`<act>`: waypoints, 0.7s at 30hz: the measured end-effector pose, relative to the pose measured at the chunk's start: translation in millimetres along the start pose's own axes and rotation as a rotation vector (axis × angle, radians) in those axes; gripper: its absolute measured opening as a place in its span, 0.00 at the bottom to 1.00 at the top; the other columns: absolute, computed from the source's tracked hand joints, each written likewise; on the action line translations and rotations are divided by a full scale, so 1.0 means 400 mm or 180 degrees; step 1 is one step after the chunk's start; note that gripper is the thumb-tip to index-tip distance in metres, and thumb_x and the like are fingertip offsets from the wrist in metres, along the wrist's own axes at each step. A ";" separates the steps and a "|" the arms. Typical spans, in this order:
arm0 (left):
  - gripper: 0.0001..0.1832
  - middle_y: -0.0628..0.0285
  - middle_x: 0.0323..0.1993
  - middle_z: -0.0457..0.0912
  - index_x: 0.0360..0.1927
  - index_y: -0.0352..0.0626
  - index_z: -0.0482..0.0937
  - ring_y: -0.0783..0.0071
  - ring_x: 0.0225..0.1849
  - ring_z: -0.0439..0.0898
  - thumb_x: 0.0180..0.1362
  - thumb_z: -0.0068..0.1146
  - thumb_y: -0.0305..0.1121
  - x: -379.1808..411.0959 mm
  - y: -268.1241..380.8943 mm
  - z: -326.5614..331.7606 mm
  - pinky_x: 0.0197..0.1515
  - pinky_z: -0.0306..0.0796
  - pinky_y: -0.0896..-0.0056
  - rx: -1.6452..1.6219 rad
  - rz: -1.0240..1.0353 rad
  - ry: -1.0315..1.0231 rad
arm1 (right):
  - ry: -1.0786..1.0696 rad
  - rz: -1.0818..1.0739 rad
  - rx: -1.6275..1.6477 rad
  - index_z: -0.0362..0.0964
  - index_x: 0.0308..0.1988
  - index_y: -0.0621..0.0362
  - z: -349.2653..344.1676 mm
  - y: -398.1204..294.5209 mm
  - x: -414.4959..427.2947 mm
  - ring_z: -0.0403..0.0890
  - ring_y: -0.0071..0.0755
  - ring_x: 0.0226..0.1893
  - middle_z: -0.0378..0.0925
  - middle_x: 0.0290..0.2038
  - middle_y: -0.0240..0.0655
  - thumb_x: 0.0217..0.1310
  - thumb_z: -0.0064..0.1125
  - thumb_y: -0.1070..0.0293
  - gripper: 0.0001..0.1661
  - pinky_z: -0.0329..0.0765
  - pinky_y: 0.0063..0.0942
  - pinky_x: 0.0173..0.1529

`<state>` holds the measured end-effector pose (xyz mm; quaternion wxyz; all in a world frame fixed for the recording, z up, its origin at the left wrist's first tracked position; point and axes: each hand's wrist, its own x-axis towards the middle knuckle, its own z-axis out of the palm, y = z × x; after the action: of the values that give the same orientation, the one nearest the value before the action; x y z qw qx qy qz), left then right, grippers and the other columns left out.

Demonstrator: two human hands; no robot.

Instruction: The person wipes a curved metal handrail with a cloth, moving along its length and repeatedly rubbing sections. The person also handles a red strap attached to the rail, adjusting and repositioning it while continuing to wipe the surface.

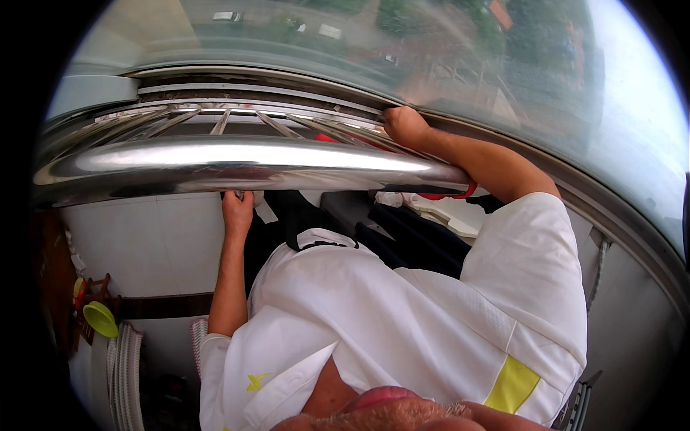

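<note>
My left hand [237, 207] is just below the thick polished metal handrail [242, 161], its fingers bent; a small greyish object [259, 198] lies beside them, and whether I grip it cannot be told. My right arm reaches over the rail's right end. Curled like a fist, my right hand [407, 126] rests against the lower frame of a glass window pane [458, 70]; its fingertips are hidden. Left of that hand runs the window's dirty sliding track [242, 97], along the pane's lower edge.
Thin metal bars [221, 123] slant between rail and window. A red band [470, 188] loops round the rail's right end. Dark cloth [415, 231] and white pieces [447, 213] lie below. At lower left are a yellow-green bowl [101, 319] and a striped textile [125, 372].
</note>
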<state>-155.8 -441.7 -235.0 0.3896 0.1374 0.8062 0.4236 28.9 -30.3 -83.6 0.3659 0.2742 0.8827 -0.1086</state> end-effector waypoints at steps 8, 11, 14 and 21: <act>0.19 0.46 0.47 0.86 0.53 0.31 0.81 0.58 0.51 0.84 0.64 0.62 0.35 0.012 0.007 0.005 0.54 0.74 0.61 -0.0149 0.0066 -0.0154 | -0.0341 0.0050 -0.0597 0.84 0.33 0.64 0.033 0.083 -0.029 0.88 0.56 0.38 0.85 0.36 0.54 0.58 0.55 0.69 0.12 0.84 0.47 0.48; 0.18 0.47 0.45 0.87 0.51 0.31 0.82 0.60 0.48 0.84 0.64 0.62 0.35 0.015 -0.004 0.014 0.52 0.74 0.63 -0.0269 0.0227 -0.0151 | -0.0367 0.0145 -0.0615 0.85 0.34 0.64 0.007 0.056 -0.032 0.88 0.55 0.39 0.86 0.37 0.53 0.56 0.57 0.72 0.11 0.85 0.45 0.47; 0.17 0.49 0.42 0.88 0.49 0.30 0.83 0.62 0.46 0.85 0.64 0.62 0.34 0.021 0.011 0.005 0.51 0.75 0.64 -0.0271 0.0253 -0.0171 | -0.0658 0.0158 -0.0705 0.85 0.35 0.63 0.017 0.060 -0.029 0.88 0.55 0.40 0.86 0.38 0.53 0.56 0.57 0.73 0.11 0.85 0.45 0.48; 0.18 0.45 0.45 0.87 0.50 0.32 0.82 0.53 0.48 0.85 0.64 0.63 0.37 0.025 -0.010 -0.019 0.52 0.75 0.60 -0.0272 0.0066 -0.0196 | -0.0633 0.0373 -0.0666 0.86 0.34 0.62 0.029 0.056 -0.016 0.88 0.53 0.42 0.86 0.37 0.54 0.56 0.57 0.74 0.11 0.85 0.43 0.48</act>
<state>-167.4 -443.0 -240.7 0.4153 0.1419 0.7735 0.4572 52.1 -19.0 -87.0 0.4838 0.2734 0.8311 -0.0211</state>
